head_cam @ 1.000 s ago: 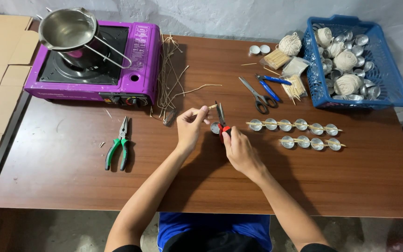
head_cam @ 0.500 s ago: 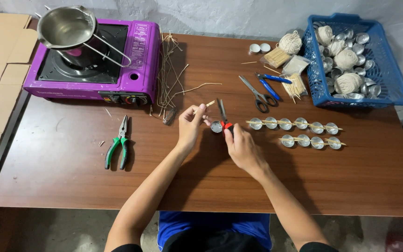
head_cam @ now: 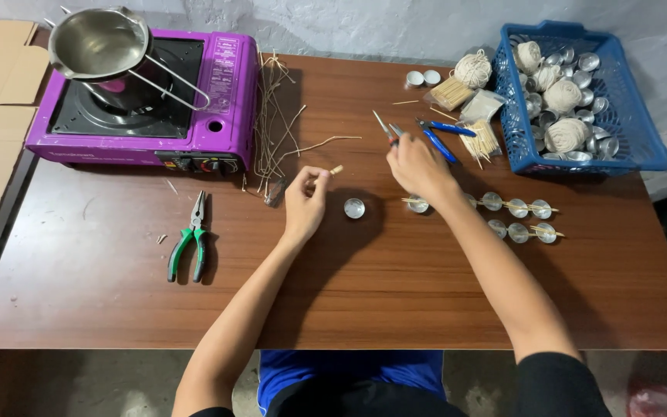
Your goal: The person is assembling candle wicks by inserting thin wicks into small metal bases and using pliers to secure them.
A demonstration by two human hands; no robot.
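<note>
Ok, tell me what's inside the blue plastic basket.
The blue plastic basket holds three balls of pale string lying among many small round silver metal cups. Whatever sits under the string and at the basket's bottom is covered.

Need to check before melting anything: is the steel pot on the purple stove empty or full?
Empty: the steel pot on the purple stove shows only bare shiny metal inside.

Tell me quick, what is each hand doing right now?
Left hand: pinching a short pale stick at its fingertips.
Right hand: closed by the scissors on the table; hold cannot be told.
</note>
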